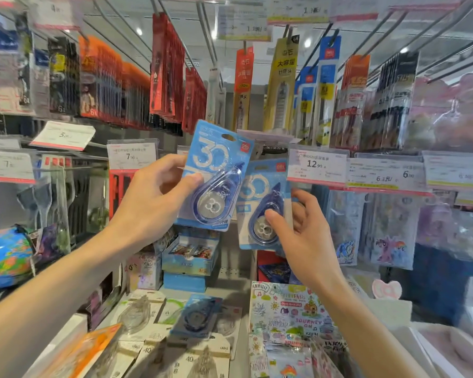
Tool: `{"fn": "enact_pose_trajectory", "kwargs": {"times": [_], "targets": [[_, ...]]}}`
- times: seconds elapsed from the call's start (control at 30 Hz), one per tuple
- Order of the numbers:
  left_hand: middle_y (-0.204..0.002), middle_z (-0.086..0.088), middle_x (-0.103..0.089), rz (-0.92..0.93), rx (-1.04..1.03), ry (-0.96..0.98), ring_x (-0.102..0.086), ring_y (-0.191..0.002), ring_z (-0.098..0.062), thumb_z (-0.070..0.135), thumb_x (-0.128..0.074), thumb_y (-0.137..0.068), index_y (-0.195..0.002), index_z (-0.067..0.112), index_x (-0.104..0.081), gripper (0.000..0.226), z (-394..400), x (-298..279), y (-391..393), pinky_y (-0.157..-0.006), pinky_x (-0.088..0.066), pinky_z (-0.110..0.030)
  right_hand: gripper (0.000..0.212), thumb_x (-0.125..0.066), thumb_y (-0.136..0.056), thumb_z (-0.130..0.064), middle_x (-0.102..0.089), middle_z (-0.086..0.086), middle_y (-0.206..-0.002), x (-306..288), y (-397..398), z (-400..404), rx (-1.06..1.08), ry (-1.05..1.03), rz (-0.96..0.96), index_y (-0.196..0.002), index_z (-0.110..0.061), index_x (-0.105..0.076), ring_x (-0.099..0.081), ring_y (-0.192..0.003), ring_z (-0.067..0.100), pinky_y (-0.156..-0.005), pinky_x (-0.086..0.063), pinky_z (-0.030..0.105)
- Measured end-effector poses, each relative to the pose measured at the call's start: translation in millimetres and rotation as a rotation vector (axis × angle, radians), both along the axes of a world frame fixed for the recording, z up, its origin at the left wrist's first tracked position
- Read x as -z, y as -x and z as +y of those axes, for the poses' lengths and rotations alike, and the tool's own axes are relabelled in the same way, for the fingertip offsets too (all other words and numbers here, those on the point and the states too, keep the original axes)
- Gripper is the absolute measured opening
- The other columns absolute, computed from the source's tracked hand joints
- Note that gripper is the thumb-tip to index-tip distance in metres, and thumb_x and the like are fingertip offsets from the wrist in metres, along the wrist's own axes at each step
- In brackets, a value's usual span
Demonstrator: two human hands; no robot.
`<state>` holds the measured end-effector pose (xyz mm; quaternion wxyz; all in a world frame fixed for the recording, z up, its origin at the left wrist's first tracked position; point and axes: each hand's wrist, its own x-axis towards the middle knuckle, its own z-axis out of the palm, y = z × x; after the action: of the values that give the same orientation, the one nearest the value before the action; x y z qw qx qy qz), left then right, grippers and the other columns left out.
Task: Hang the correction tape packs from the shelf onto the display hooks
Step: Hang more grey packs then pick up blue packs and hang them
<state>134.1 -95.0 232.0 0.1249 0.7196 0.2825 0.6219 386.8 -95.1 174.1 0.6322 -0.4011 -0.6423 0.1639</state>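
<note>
Left hand [159, 197] holds "30" pack [216, 175]; tag [316, 166] "12.90".

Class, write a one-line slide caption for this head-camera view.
Left hand and right hand each raise a blue carded correction tape pack before a shop's stationery display.

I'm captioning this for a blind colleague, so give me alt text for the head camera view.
Two bare hands each hold up a blue correction tape pack before store display hooks: the left hand grips one pack, the right hand another. More packs lie on the shelf below.
</note>
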Motion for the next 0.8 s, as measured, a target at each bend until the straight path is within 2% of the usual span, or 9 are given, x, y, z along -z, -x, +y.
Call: {"fn": "enact_pose_trajectory", "kwargs": {"times": [0.13,0.23,0.3,0.43,0.53,0.6,0.67,0.73,0.8], "targets": [[-0.103,0.018,-0.08,-0.009,-0.003,0.013,-0.075,-0.095,-0.002,0.022,-0.065,-0.1,-0.11,0.031,-0.07,0.015,6,3,4,-0.083,-0.056,-0.026,0.063,-0.072,-0.095,-0.043,-0.071,-0.009,-0.126,-4,5,3,0.018,-0.016,0.05,-0.147,-0.035,-0.037,-0.068,-0.118,0.007,-0.101,-0.056,0.035],[-0.102,0.02,-0.079,-0.016,0.002,0.015,-0.075,-0.095,-0.001,0.024,-0.065,-0.1,-0.108,0.035,-0.069,0.015,9,9,4,-0.08,-0.057,-0.021,0.057,-0.071,-0.096,-0.041,-0.071,-0.009,-0.117,-3,7,1,0.06,-0.033,0.065,-0.142,-0.04,-0.037,-0.073,-0.107,0.011,-0.092,-0.061,0.041],[-0.103,0.021,-0.079,-0.025,0.0,0.022,-0.075,-0.095,-0.001,0.024,-0.066,-0.099,-0.106,0.037,-0.07,0.015,12,13,3,-0.082,-0.055,-0.025,0.057,-0.07,-0.097,-0.041,-0.07,-0.011,-0.118,-1,9,1,0.084,-0.033,0.057,-0.143,-0.043,-0.037,-0.075,-0.102,0.011,-0.084,-0.062,0.04],[-0.106,0.023,-0.077,-0.05,-0.015,0.034,-0.073,-0.099,0.001,0.022,-0.067,-0.099,-0.105,0.035,-0.07,0.015,20,19,4,-0.084,-0.053,-0.025,0.053,-0.066,-0.099,-0.043,-0.066,-0.019,-0.127,0,8,7,0.153,-0.024,0.016,-0.146,-0.045,-0.041,-0.068,-0.118,0.012,-0.095,-0.058,0.042],[-0.105,0.025,-0.077,-0.063,-0.019,0.04,-0.072,-0.1,0.002,0.021,-0.067,-0.098,-0.101,0.036,-0.07,0.016,24,23,5,-0.083,-0.053,-0.014,0.054,-0.064,-0.099,-0.045,-0.061,-0.017,-0.141,-3,9,20,0.234,0.001,-0.022,-0.149,-0.041,-0.045,-0.058,-0.129,0.008,-0.107,-0.052,0.04],[-0.105,0.025,-0.077,-0.077,-0.021,0.057,-0.072,-0.099,0.003,0.023,-0.067,-0.098,-0.1,0.037,-0.07,0.014,25,25,5,-0.082,-0.052,-0.013,0.053,-0.062,-0.099,-0.046,-0.061,-0.011,-0.141,-6,10,33,0.283,0.038,-0.063,-0.148,-0.039,-0.046,-0.062,-0.125,0.018,-0.102,-0.055,0.045],[-0.105,0.026,-0.076,-0.083,-0.031,0.074,-0.071,-0.1,0.004,0.026,-0.067,-0.097,-0.101,0.037,-0.069,0.012,27,27,4,-0.082,-0.051,-0.019,0.053,-0.062,-0.099,-0.048,-0.065,-0.005,-0.136,-7,10,49,0.318,0.084,-0.091,-0.148,-0.034,-0.046,-0.069,-0.114,0.028,-0.095,-0.058,0.05],[-0.106,0.027,-0.076,-0.084,-0.043,0.088,-0.07,-0.1,0.005,0.027,-0.067,-0.098,-0.101,0.037,-0.068,0.01,29,28,4,-0.083,-0.049,-0.022,0.055,-0.063,-0.098,-0.048,-0.068,-0.001,-0.132,-8,10,64,0.321,0.127,-0.083,-0.148,-0.03,-0.048,-0.069,-0.11,0.029,-0.093,-0.058,0.05],[-0.105,0.028,-0.075,-0.084,-0.06,0.095,-0.069,-0.101,0.006,0.027,-0.067,-0.098,-0.1,0.036,-0.068,0.009,31,29,4,-0.085,-0.049,-0.024,0.053,-0.065,-0.099,-0.046,-0.069,0.001,-0.127,-8,11,76,0.306,0.139,-0.055,-0.146,-0.028,-0.049,-0.069,-0.107,0.025,-0.089,-0.057,0.044]]}}
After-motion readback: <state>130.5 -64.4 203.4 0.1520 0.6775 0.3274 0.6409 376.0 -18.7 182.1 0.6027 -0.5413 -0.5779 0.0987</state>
